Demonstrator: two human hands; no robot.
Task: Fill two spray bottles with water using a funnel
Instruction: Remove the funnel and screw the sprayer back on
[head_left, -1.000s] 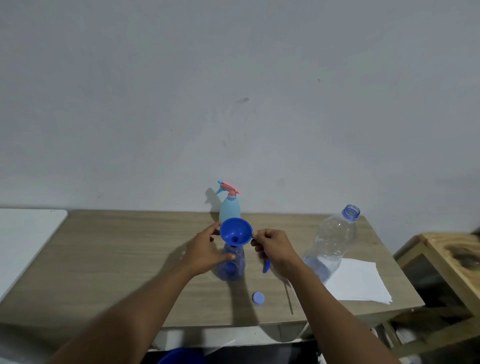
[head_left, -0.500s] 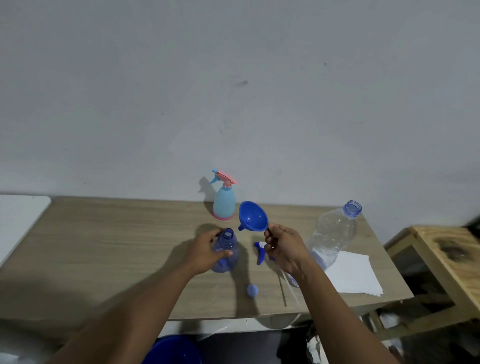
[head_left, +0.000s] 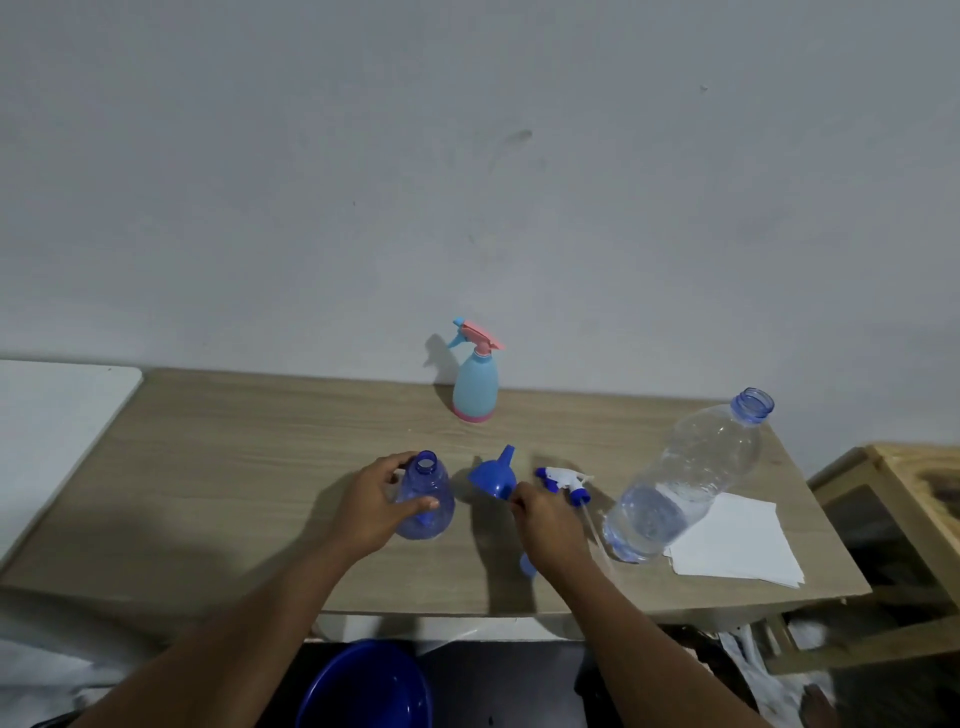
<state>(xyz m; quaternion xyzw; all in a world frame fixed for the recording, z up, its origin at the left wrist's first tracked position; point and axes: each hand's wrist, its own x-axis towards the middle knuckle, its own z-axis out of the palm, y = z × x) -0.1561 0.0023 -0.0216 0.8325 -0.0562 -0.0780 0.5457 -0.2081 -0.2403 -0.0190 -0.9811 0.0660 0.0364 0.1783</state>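
Your left hand (head_left: 371, 506) is wrapped round the blue spray bottle (head_left: 426, 512), thumb on the near side and fingers curled behind. It holds the bottle upright on the table (head_left: 234, 467), left of centre, with the neck open. How much water is inside I cannot tell.

Far behind it, against the wall, the pale blue spray bottle (head_left: 474, 387) stands upright with its pink trigger top on.

Just right of the blue bottle the funnel (head_left: 492, 478) rests mouth-down on the table, spout tilted up and away from you. Your right hand (head_left: 550, 525) has its fingertips closed on the funnel's near rim in what looks like a light pinch. A small blue cap (head_left: 525, 565) peeks out near your right wrist.

Right of the funnel the white and blue spray head (head_left: 563, 478) lies on its side. Beyond it stands the big clear water bottle (head_left: 685, 483), uncapped, with only a little water at the bottom and touching a stack of white paper (head_left: 737, 545).

With the funnel off the neck, I judge you are between filling and closing. Next, let go of the funnel and reach right for the spray head. Feed its tube into the open neck and screw it down while your left hand keeps the bottle from turning.
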